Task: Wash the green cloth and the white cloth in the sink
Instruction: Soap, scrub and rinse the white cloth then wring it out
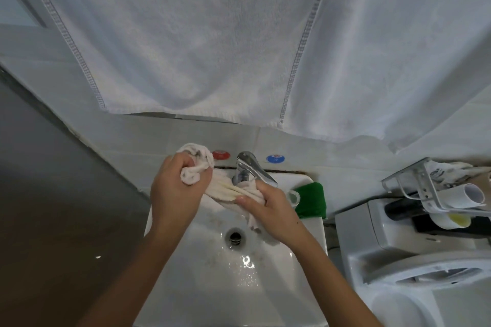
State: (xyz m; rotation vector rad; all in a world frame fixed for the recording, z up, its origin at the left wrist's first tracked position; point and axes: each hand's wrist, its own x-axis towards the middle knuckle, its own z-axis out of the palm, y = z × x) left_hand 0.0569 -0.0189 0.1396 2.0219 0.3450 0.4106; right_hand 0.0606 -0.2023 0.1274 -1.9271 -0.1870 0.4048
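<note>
- My left hand is curled tight round one bunched end of the white cloth, up near the sink's back left corner.
- My right hand grips the other end of the same cloth, thumb lying flat across the top of it, just in front of the tap.
- Between the two hands the cloth is pulled into a twisted, ropey band; a loose tail hangs below my right hand down into the basin.
- All of this sits over the back half of the sink, above the drain.
- Basin floor is wet, with shiny puddles in front of the drain.
- Can't tell whether water is running from the tap; the spout is partly hidden by the cloth and my right hand.
- The green cloth lies folded on the sink's back right corner, draped over the right rim, apart from both hands.
- A small clear cup sits touching the green cloth's left side, right behind my right hand.
- On the wall behind the tap: a red cap on the left, a blue cap on the right.
- A big white towel hangs above the sink, filling the top of the view.
- A toilet tank stands right of the sink, with a wire rack above it.
</note>
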